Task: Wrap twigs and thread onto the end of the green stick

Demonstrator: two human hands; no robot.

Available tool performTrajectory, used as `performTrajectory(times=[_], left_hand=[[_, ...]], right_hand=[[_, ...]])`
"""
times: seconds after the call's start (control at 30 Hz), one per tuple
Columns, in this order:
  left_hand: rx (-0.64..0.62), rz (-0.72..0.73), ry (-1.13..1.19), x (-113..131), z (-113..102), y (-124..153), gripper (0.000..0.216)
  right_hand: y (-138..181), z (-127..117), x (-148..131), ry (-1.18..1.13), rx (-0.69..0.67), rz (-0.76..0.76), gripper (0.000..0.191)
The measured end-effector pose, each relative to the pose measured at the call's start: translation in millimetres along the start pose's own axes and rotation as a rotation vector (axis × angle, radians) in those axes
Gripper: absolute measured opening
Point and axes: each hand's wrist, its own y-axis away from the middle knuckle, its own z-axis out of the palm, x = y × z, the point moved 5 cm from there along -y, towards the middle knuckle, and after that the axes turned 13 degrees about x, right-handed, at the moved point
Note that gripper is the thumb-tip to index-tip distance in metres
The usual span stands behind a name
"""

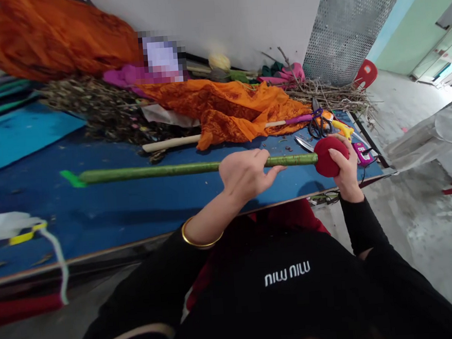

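A long stick wrapped in green (152, 171) lies level across my view, held above the blue table. Loose bright green material (72, 178) sticks out from its left end. My left hand (244, 174) is closed round the stick near its middle, thumb pointing right along it. At the stick's right end is a round red ball (326, 157). Around that ball my right hand (345, 163) is wrapped, thumb on the near side and fingers partly hidden behind it. Just beyond the ball lie black-handled scissors (319, 127).
Orange cloth (237, 106) covers part of the blue table (135, 207), with a pale stick (172, 143) under it. Dry twigs (332, 92) are piled behind. A yellow-handled tool (343, 129) and a purple device (362, 154) sit near the right edge. A blue sheet (18, 135) lies left.
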Motion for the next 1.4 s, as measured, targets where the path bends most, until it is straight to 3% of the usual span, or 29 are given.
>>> performTrajectory(times=[0.1,0.27,0.33,0.43,0.53,0.67,0.73,0.83,0.87,0.93,1.0,1.13,1.23,1.3,1.37,1.4], left_hand=[[0.001,0.076,-0.017,-3.5,-4.3,-3.6,0.052],[0.017,0.168,0.025,-8.2,-11.1,-7.3,0.056],[0.027,0.177,0.049,-8.5,-12.1,-7.3,0.054],[0.034,0.176,0.078,-7.9,-10.7,-5.5,0.051],[0.042,0.185,0.094,-7.9,-7.4,-3.0,0.050],[0.055,0.202,0.049,-8.6,-4.5,-2.7,0.052],[0.044,0.172,0.016,-8.0,-3.1,-5.2,0.052],[0.012,0.080,-0.022,-3.1,-0.2,-12.2,0.052],[-0.002,0.048,-0.031,-0.3,0.8,-15.0,0.051],[-0.034,-0.018,-0.050,5.8,2.6,-20.2,0.051],[-0.082,-0.070,-0.059,10.9,4.2,-23.8,0.052],[-0.146,-0.134,-0.061,13.6,5.3,-24.3,0.053],[-0.128,-0.173,-0.072,9.5,3.6,-21.3,0.056],[-0.113,-0.164,-0.066,8.3,2.3,-19.5,0.057],[-0.105,-0.165,-0.042,8.0,0.8,-18.4,0.055],[-0.104,-0.171,-0.026,8.0,0.0,-18.0,0.054]], right_hand=[[-4.9,0.3,2.6,-0.025,-0.148,0.057,0.061],[-14.0,-5.7,-19.3,-0.077,-0.403,-0.019,0.092],[-11.0,-3.5,-27.0,-0.008,-0.515,-0.040,0.092],[-3.5,0.6,-33.6,0.091,-0.582,-0.066,0.073],[-0.6,0.8,-33.4,0.097,-0.492,-0.052,0.052],[-4.5,-3.7,-23.2,0.131,-0.359,-0.057,0.044],[-8.6,-12.9,-24.9,0.169,-0.174,-0.234,0.045],[0.8,-29.6,-37.6,0.277,0.200,-0.673,0.056],[8.1,-30.3,-41.1,0.370,0.266,-0.820,0.062],[20.9,-21.7,-42.0,0.626,0.224,-1.033,0.072],[27.6,-13.4,-38.0,0.817,0.118,-1.112,0.079],[31.5,-15.6,-38.0,0.882,0.164,-1.180,0.085],[31.3,-15.2,-33.1,0.805,-0.051,-1.177,0.078],[24.8,-28.2,-34.1,0.588,0.068,-1.060,0.069],[11.7,-41.5,-27.3,0.350,0.205,-0.806,0.062],[4.1,-42.9,-19.8,0.245,0.200,-0.646,0.062]])
